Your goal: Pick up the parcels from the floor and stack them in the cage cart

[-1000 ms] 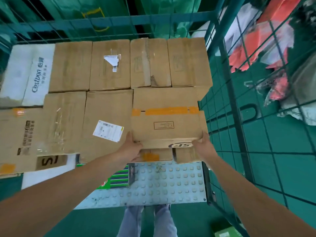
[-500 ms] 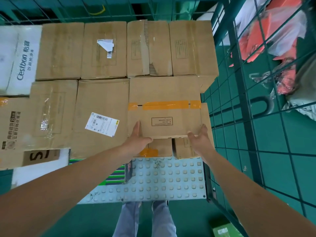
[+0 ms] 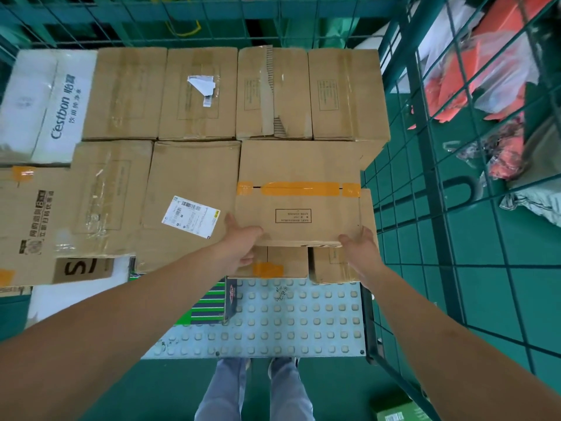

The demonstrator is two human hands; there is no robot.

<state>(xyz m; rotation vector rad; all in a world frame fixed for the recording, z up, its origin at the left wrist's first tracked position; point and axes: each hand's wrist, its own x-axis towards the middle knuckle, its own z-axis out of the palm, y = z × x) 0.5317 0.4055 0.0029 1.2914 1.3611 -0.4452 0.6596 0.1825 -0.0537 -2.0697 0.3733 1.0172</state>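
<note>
A brown parcel sealed with orange tape (image 3: 299, 165) lies on top of the cardboard parcels stacked in the green cage cart (image 3: 394, 31), at the stack's near right. My left hand (image 3: 243, 243) grips its near left corner, thumb on the top edge and fingers curled under it. On the near right corner, my right hand (image 3: 359, 249) presses with straight fingers. Two smaller parcels (image 3: 282, 262) sit under the near edge.
Several brown parcels and a white Cestbon box (image 3: 45, 104) fill the cart's back and left. A studded grey floor plate (image 3: 273, 323) shows in front. Green mesh wall (image 3: 455, 208) stands right, with orange and grey bags (image 3: 485, 71) beyond. A small green box (image 3: 394, 411) lies on the floor.
The taped parcel has been pushed further back onto the stack and its near face has dropped out of sight. Both hands have followed to its near corners.
</note>
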